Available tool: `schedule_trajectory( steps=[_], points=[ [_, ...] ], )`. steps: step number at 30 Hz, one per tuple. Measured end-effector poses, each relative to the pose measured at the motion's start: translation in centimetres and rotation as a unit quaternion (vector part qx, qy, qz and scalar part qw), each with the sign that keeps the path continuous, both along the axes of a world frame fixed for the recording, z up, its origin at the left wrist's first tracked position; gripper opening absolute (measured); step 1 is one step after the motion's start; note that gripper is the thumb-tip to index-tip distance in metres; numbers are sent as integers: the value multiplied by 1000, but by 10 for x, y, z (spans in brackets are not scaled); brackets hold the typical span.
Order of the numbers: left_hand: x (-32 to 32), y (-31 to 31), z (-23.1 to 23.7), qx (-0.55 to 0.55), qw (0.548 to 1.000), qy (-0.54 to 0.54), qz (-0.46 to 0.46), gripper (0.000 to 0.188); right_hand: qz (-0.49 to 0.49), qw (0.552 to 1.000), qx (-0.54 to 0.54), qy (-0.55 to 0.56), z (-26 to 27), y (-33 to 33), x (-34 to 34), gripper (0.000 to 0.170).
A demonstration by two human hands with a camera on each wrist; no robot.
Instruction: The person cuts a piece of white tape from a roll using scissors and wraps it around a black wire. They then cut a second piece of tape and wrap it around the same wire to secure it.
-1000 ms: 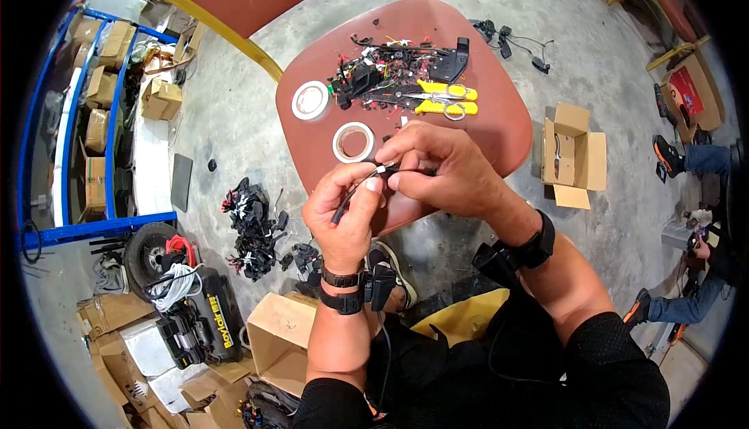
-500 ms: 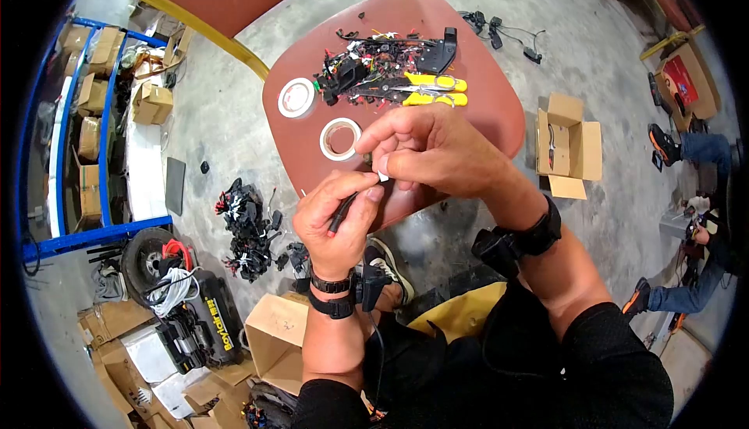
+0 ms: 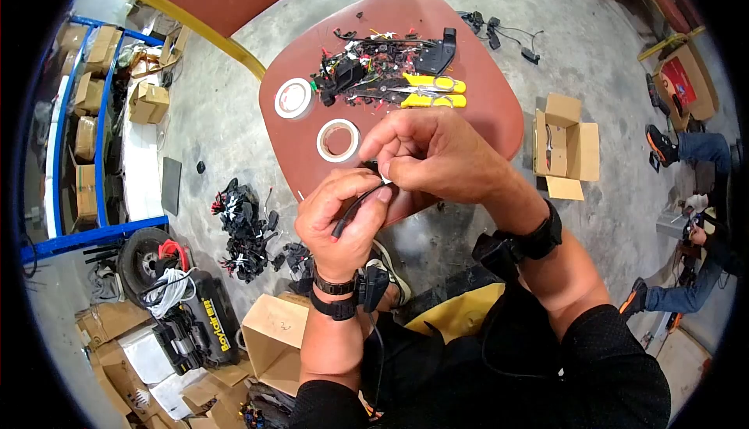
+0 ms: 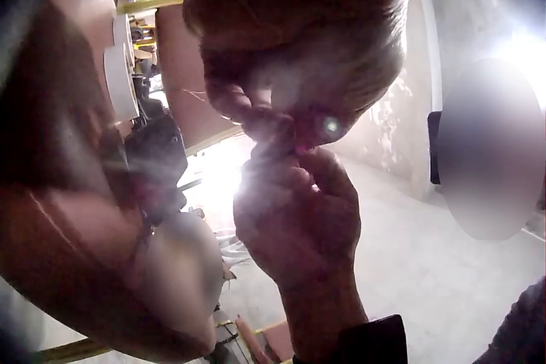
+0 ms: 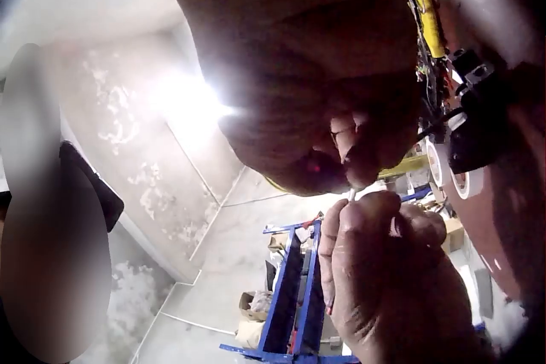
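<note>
My left hand (image 3: 335, 218) grips a short black cable (image 3: 356, 212) with a reddish cut end, thumb and fingers round it. A small white piece (image 3: 385, 180), too small to make out clearly, shows on the cable where the two hands meet. Thumb and curled index finger of my right hand (image 3: 437, 160) pinch at this white piece. In the right wrist view, the white piece (image 5: 352, 194) lies between the fingertips of both hands. The left wrist view is dark, with the cable hidden behind the fingers.
On the reddish chair seat (image 3: 488, 129) lie two tape rolls, one flat white roll (image 3: 295, 99) and a second roll (image 3: 322, 145), yellow-handled cutters (image 3: 434, 83) and a heap of black parts (image 3: 367, 62). An open carton (image 3: 579, 152) and tangled black parts (image 3: 248, 230) are on the floor.
The right hand has shifted round the joint of the two hands, and its fingers have curled closer. The cable's loose end stays in the left hand. The head view has moved slightly.
</note>
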State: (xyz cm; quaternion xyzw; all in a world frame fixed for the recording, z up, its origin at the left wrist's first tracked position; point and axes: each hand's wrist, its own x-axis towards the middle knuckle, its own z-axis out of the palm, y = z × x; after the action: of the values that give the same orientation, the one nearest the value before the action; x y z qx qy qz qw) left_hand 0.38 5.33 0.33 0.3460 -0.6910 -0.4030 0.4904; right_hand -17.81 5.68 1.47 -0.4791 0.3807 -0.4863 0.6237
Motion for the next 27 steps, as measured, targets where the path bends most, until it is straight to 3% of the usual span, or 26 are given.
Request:
schedule_trajectory(
  steps=[14, 20, 27],
  points=[
    [3, 2, -1, -58, 997, -27, -36, 17, 27, 991, 86, -99, 5, 5, 3, 27],
    [2, 2, 7, -104, 992, -62, -46, 16, 40, 997, 29, -67, -7, 0, 1, 25],
    [-1, 4, 1, -113, 992, -34, -45, 18, 51, 996, 54, -52, -5, -1, -4, 27]
  ],
)
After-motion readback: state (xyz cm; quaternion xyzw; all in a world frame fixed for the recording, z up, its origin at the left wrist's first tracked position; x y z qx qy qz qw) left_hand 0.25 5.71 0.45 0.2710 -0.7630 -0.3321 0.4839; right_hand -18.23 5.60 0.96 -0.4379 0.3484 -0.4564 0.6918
